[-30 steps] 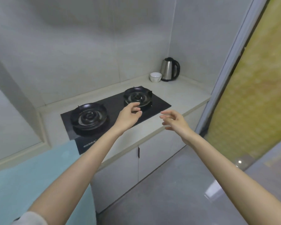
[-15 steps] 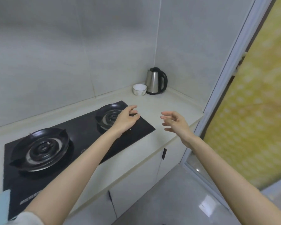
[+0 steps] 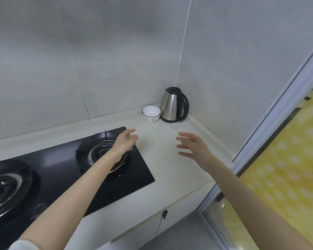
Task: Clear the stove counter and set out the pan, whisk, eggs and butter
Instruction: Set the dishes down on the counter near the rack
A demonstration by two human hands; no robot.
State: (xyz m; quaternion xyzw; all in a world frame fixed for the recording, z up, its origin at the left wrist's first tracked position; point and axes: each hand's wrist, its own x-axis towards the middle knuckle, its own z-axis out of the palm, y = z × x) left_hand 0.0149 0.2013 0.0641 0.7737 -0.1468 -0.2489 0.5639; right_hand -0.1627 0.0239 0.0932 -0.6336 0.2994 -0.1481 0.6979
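Corner: tiled walls, pale worktop (image 3: 172,170).
Left hand (image 3: 125,143): loosely curled, empty, above hob (image 3: 65,170) edge.
Right hand (image 3: 194,147): spread, empty.
Bowl (image 3: 151,112): back corner; light, breakable; grip by rim.
Kettle (image 3: 173,105): just beside; slick steel, maybe heavy; lift by handle.

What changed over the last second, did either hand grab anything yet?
Both hands moved forward toward the back corner. The left hand went from above the right burner to its far edge, and the right hand from the counter's front edge to above the counter, fingers spread. Neither hand took hold of anything. The view swung toward that corner. The kettle and bowl stayed put, side by side.
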